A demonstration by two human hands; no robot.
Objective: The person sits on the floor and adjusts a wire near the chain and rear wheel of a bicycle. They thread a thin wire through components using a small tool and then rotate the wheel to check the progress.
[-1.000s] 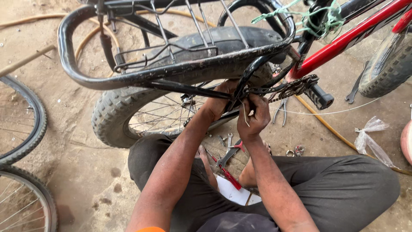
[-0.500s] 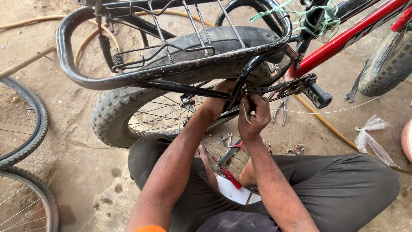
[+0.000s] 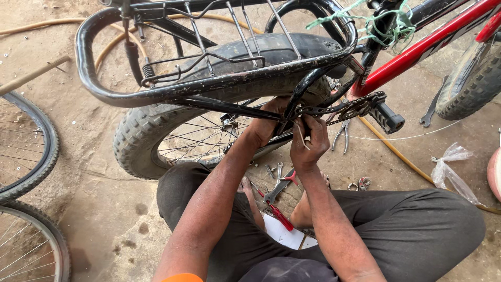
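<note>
Hands point(image 3: 292, 130) unmoved on bicycle chain point(image 3: 334, 110)

A bare dirt-floored bicycle repair workshop is showing itself: wrenches and pliers point(image 3: 279, 183) are lying just below the hands, loose wheels point(image 3: 26, 151) are resting well off to their left, and a red-framed bicycle point(image 3: 417, 49) is standing above them.

glossy red painted frame point(image 3: 417, 52), scuffed black metal rack point(image 3: 209, 86), knobbly matt rubber tyre point(image 3: 141, 136), greasy metal chain point(image 3: 344, 110), dusty rough concrete floor point(image 3: 99, 188).
</note>
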